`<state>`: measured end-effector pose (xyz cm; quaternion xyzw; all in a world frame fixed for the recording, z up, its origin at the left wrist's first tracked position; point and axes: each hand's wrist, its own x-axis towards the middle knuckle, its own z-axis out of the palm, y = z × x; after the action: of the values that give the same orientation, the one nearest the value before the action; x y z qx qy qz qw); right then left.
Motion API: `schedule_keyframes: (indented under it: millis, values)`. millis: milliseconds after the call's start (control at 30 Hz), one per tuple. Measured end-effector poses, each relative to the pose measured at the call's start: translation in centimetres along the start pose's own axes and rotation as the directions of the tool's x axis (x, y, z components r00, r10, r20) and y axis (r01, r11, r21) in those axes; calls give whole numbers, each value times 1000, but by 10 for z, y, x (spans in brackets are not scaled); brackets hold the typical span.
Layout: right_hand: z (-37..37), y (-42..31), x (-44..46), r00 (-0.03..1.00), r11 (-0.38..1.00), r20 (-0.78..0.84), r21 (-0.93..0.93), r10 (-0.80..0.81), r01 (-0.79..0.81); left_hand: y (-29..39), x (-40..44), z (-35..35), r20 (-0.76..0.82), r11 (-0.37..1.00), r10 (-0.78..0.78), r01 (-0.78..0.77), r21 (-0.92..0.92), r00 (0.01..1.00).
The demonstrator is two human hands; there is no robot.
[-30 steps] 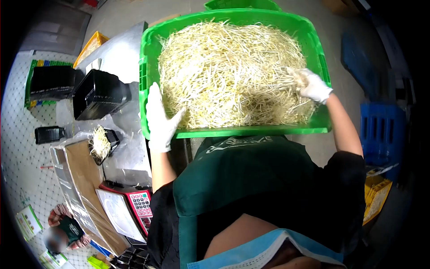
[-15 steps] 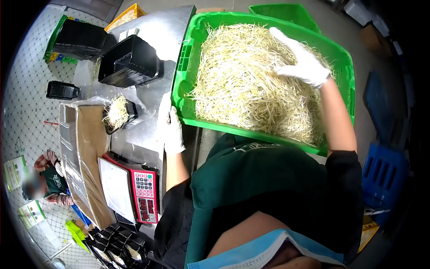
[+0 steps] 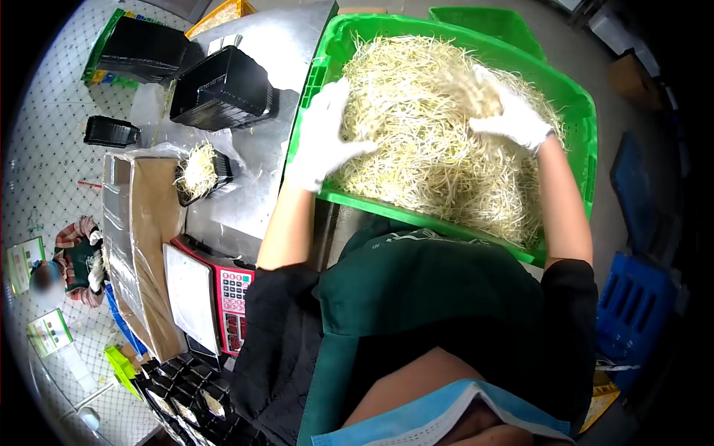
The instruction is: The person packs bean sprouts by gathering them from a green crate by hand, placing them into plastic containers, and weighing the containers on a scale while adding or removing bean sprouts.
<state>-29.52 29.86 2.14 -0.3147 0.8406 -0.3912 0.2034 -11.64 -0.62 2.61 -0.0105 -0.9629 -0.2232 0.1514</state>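
A green crate [image 3: 587, 160] holds a large heap of bean sprouts [image 3: 424, 141]. My right hand [image 3: 517, 119], in a white glove, is at the far right part of the heap. Its fingers and thumb curve about a clump of sprouts, which is blurred by motion. Over the crate's left rim is my left hand [image 3: 321, 141], gloved too, its fingers extended and its thumb spread toward the sprouts. Nothing shows in its grasp. To the left on the metal table, a small black tray [image 3: 222, 175] carries a mound of sprouts.
A stack of black trays [image 3: 223, 97] stands on the metal table [image 3: 253, 160]. Nearer are a cardboard box [image 3: 156, 253] and a red scale [image 3: 232, 297]. Several black trays lie at lower left. Another person [image 3: 78, 260] is at far left. A blue crate [image 3: 636, 297] is at right.
My left hand has moved from the table's edge beside the crate up over its left rim, with the thumb spread. Sprouts have shifted and blurred at my right hand, which moved slightly downward.
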Motion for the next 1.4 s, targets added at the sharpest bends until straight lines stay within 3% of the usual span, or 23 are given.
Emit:
schedule_keyframes:
  millis: [33,67,133,200,300,367,400,467,500,600,667,733,800,867,933,967,1033,1100,1200,1267,1300,1333,1400]
  values:
    - [2,-7,2,1000,951,23,-310,-10,17,-13,-17,-3,35,993,-58,54,105,998]
    - [1,-1,4,1000,953,20,-303,-14,19,-16,-34,-10,17,975,-150,146,167,988]
    - [-4,3,5,999,976,23,-214,40,-34,-34,-67,-9,-19,973,-227,228,32,974]
    - [-9,0,17,980,968,43,-171,196,-186,-43,-84,-3,-3,839,-433,402,-366,901]
    - [31,10,27,982,983,131,106,134,-148,-39,-88,2,-110,816,-510,439,-377,853]
    - [40,-35,12,955,972,225,-179,191,-152,-49,-91,12,-259,865,-475,391,-315,841]
    - [58,-19,5,999,758,37,-651,3,22,-45,-86,10,-254,864,-474,390,-319,843]
    - [51,-41,4,959,805,64,-560,276,-195,-21,-61,0,-226,971,-184,142,-193,957]
    - [48,-17,6,964,967,141,82,227,-240,1,-41,-7,-165,991,-101,86,-99,981]
    - [2,3,10,981,982,121,90,152,-164,1,5,32,57,996,-78,80,-31,995]
    - [-9,-10,13,999,999,29,-19,40,-39,-38,19,75,282,834,-170,291,-469,944]
    - [-9,-35,19,1000,999,15,-46,2,-1,-35,29,67,336,798,-159,321,-511,929]
    - [7,-42,32,1000,1000,28,-16,8,-8,-16,31,44,471,533,-299,555,-639,830]
    - [35,-26,57,984,997,175,69,29,-41,-8,19,41,373,479,-279,465,-744,885]
    - [62,-30,44,980,983,90,68,-176,170,-7,11,36,276,358,-308,380,-853,910]
    - [59,-57,36,944,935,264,-240,-198,263,-18,3,40,296,255,-282,369,-894,912]
    - [92,-58,4,954,825,150,-480,-259,299,5,-9,33,180,703,-178,253,-665,967]
    - [97,-51,-1,941,651,72,-705,-329,282,13,-6,52,100,862,-24,71,-502,995]
    - [72,-44,28,943,701,168,-634,-288,327,22,16,63,380,171,-9,376,-911,925]
    - [46,-30,37,973,975,177,-137,-149,175,27,20,52,431,-421,80,422,-803,899]
    - [41,-11,43,970,980,152,88,-189,177,25,25,51,302,176,-67,310,-934,951]
    - [15,-30,27,981,998,193,65,-35,23,23,28,49,107,716,-104,149,-682,989]
    - [-21,-29,7,979,995,202,97,-18,-2,34,33,35,128,758,-37,111,-643,991]
